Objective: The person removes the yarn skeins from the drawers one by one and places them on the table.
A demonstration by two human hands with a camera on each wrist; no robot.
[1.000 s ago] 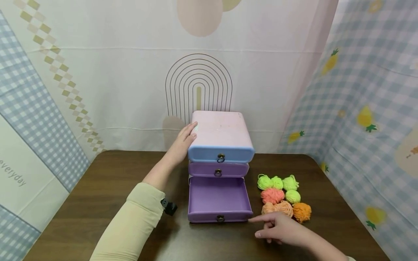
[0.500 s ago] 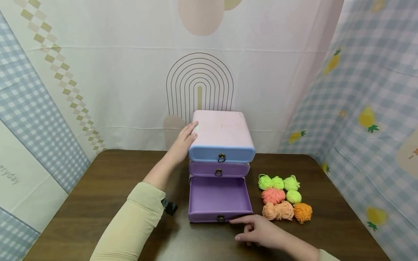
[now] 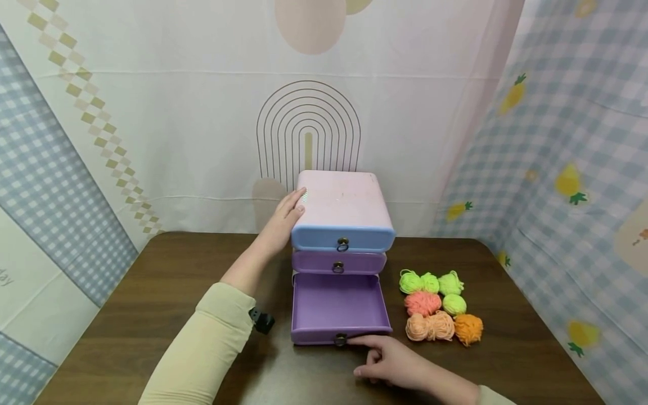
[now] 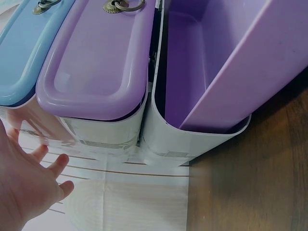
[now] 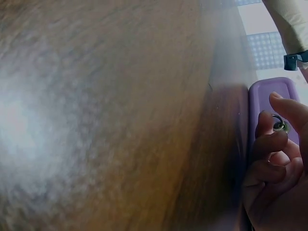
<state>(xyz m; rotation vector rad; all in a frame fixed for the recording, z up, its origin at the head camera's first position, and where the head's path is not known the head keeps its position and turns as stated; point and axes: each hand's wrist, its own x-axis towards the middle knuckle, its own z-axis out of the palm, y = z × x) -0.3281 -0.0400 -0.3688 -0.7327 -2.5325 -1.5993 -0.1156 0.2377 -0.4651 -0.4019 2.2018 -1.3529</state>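
Note:
A small three-tier drawer cabinet (image 3: 349, 197) stands on the table, its top pink. The blue top drawer (image 3: 316, 239) and the purple middle drawer (image 3: 309, 262) are pushed in. Below them, the purple bottom drawer (image 3: 334, 304) is pulled out, its inside bare. My left hand (image 3: 278, 225) rests against the cabinet's upper left side with its fingers spread. In front of the bottom drawer, my right hand (image 3: 397, 360) stretches its index finger to the ring pull (image 3: 341, 340), the other fingers bent. The right wrist view shows that ring (image 5: 278, 120) close by the fingers.
Right of the cabinet, several small yarn balls lie grouped: green (image 3: 410, 282), coral (image 3: 423, 303), peach (image 3: 440, 326) and orange (image 3: 468, 329). A patterned cloth (image 3: 202, 140) hangs behind the brown table (image 3: 202, 259). A black device (image 3: 262, 321) sits at the left cuff.
My right hand has slid left along the bottom drawer's front, from its right corner to the ring pull. The left hand keeps its place on the cabinet. The drawers and yarn stay put.

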